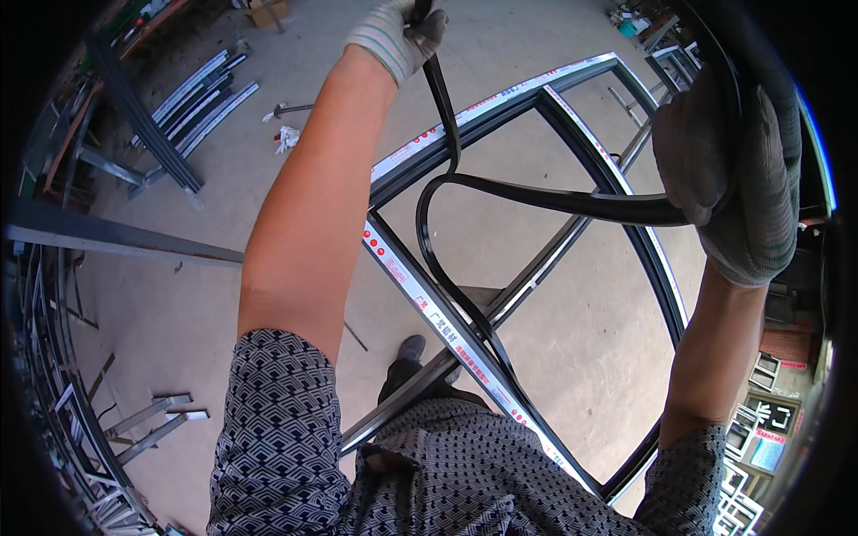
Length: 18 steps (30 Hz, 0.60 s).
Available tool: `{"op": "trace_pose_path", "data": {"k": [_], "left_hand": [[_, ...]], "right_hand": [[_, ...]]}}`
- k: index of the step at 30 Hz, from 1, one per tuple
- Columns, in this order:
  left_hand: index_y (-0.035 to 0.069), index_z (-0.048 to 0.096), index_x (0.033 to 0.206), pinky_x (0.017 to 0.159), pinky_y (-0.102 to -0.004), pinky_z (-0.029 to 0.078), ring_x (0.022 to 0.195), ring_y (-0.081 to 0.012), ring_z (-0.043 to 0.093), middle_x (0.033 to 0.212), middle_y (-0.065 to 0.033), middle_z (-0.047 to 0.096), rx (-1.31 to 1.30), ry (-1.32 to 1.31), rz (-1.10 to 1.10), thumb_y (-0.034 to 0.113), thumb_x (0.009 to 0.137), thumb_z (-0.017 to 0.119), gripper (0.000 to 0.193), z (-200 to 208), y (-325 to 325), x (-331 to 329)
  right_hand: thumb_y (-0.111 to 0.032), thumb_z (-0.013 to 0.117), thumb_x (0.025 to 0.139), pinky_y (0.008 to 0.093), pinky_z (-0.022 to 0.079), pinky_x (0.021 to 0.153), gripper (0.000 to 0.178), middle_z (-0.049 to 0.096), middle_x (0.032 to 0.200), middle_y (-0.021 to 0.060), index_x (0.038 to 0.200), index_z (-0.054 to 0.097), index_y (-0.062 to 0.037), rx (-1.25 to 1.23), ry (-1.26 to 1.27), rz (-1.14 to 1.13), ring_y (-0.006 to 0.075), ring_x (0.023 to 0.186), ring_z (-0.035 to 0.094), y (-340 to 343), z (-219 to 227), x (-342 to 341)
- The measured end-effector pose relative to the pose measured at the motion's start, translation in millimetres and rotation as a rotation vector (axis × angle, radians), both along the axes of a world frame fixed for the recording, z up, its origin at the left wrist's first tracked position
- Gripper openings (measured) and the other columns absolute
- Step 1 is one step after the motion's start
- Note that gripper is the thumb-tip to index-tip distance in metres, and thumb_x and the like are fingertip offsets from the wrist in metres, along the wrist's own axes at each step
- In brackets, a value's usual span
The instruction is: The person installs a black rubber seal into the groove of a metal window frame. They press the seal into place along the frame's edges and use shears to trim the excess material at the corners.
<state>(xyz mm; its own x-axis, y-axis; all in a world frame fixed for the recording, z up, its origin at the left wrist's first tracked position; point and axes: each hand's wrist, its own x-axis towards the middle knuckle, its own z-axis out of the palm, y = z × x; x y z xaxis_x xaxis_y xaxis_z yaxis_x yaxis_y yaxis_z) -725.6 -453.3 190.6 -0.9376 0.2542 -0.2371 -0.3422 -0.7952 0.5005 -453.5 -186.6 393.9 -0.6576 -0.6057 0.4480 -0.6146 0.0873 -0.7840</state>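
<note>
Both my hands wear light striped work gloves with dark grey palms. High up and left of centre, my left hand [399, 37] is closed round a black rubber sealing strip [563, 198]. My right hand [735, 174], raised at the right, has its fingers wrapped round the same strip. Between them the strip hangs in a loose loop, and a length of it trails down along the frame in front of me. That window frame [438, 313] is dark metal profile with white printed protective film, divided by a crossbar [590, 143]. It rests on metal support bars [527, 290].
Cut profiles [201, 112] lie on the floor at the far left, near leaning dark bars [143, 121]. A grey beam [125, 237] crosses the left side. Metal stock [76, 429] is stacked lower left. White frame pieces [737, 482] stand at the right edge.
</note>
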Motion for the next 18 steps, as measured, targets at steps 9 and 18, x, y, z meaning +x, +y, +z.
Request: {"op": "trace_pose_path", "data": {"k": [9, 18], "left_hand": [[0.009, 0.069, 0.080, 0.066, -0.0391, 0.061, 0.066, -0.0208, 0.068, 0.063, -0.0025, 0.062, -0.340, 0.608, 0.285, 0.015, 0.091, 0.073, 0.013, 193.7, -99.7, -18.2], [-0.001, 0.054, 0.143, 0.085, -0.0361, 0.064, 0.105, -0.0255, 0.074, 0.131, -0.0187, 0.065, -1.311, 0.322, 0.124, 0.035, 0.106, 0.065, 0.052, 37.2, -74.3, 29.7]], "right_hand": [[-0.042, 0.071, 0.103, 0.0290, 0.055, 0.062, 0.072, 0.069, 0.084, 0.0050, 0.160, 0.045, -0.0078, 0.053, -0.181, -0.567, 0.0131, 0.069, 0.069, 7.2, -101.2, 43.8], [-0.024, 0.058, 0.109, 0.0318, 0.056, 0.082, 0.030, 0.073, 0.090, 0.0046, 0.126, 0.072, -0.0038, 0.061, -0.573, -0.694, 0.0147, 0.082, 0.065, -48.4, -203.9, -10.1]]}}
